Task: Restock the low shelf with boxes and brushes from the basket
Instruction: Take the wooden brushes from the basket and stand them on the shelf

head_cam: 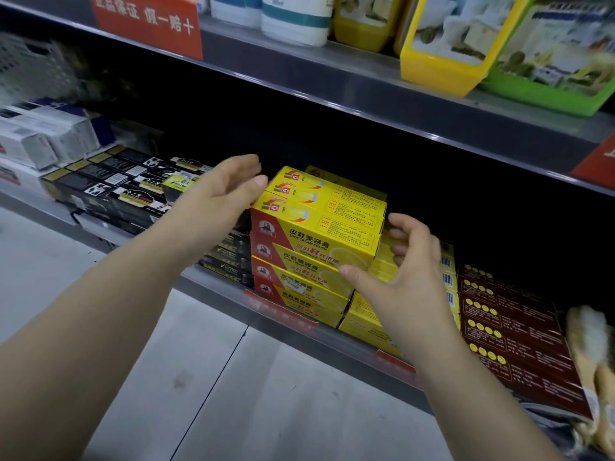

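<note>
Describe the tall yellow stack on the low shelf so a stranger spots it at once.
On the low shelf, under the shelf of bottles, look between the left hand and the right hand. The stack of yellow boxes stands there, with black boxes on its left and dark red boxes farther right. It is the tallest pile, its fronts yellow with red corners.

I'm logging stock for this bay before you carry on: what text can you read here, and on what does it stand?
"正品保证 假一赔十": red sign on the upper shelf.
"皮鞋美容膏": front of the yellow boxes.
"SHOE CREAM POLISH": same fronts, under the Chinese line.
Fine print on top of the yellow boxes: too small to read.
Black boxes: blurred, not readable.
Dark red boxes: too small to read.
</note>
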`<action>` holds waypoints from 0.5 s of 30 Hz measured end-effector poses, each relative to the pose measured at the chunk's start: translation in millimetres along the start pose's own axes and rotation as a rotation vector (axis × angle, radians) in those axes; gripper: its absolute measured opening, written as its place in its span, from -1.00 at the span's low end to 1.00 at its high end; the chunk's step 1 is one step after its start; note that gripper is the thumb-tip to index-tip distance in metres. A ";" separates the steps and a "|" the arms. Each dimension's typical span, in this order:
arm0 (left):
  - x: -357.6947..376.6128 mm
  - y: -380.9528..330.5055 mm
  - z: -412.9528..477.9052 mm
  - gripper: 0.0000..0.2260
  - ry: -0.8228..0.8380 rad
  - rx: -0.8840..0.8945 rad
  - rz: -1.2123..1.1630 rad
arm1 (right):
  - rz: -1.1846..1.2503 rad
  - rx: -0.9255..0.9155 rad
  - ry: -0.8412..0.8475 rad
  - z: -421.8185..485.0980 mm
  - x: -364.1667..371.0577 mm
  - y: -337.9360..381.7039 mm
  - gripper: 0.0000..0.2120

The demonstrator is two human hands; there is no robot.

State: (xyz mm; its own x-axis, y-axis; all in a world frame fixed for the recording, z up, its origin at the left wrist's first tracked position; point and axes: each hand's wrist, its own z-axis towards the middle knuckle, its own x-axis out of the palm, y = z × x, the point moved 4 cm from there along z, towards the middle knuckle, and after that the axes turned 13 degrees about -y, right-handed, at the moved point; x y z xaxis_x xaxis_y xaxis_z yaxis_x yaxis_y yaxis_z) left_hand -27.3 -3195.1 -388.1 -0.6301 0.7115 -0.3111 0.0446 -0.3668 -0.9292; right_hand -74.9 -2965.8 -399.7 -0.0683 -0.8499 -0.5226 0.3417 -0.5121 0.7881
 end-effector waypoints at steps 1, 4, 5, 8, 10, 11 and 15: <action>-9.0 -0.6 -0.2 -0.63 0.006 0.025 0.017 | -0.038 -0.059 0.009 -2.8 -3.7 8.1 -0.28; -38.8 3.6 1.8 -0.76 -0.024 0.056 -0.003 | -0.099 -0.210 0.096 -9.8 -6.7 35.5 -0.39; -49.2 6.8 3.5 -0.78 -0.072 0.056 -0.029 | -0.095 -0.230 0.143 -12.1 -3.8 44.3 -0.45; -77.2 24.2 9.8 -0.76 -0.275 0.033 -0.080 | -0.060 -0.282 0.289 -23.1 19.5 68.8 -0.60; -86.8 43.2 14.3 -0.73 -0.354 -0.034 -0.054 | -0.053 -0.346 0.378 -33.4 44.8 83.1 -0.65; -87.5 53.1 16.8 -0.69 -0.355 -0.083 -0.043 | -0.066 -0.380 0.418 -38.3 59.1 89.4 -0.66; -71.8 84.9 22.1 -0.58 -0.267 -0.258 -0.112 | -0.215 -0.468 0.543 -47.5 113.2 108.0 -0.51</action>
State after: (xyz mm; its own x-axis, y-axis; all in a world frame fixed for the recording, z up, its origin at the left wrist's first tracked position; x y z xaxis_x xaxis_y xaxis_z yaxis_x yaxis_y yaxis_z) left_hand 4.6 -3290.6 -440.3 -0.8204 0.5448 -0.1736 0.1360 -0.1090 -0.9847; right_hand -1.2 -3111.4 -389.2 0.2523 -0.4938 -0.8322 0.7441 -0.4508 0.4931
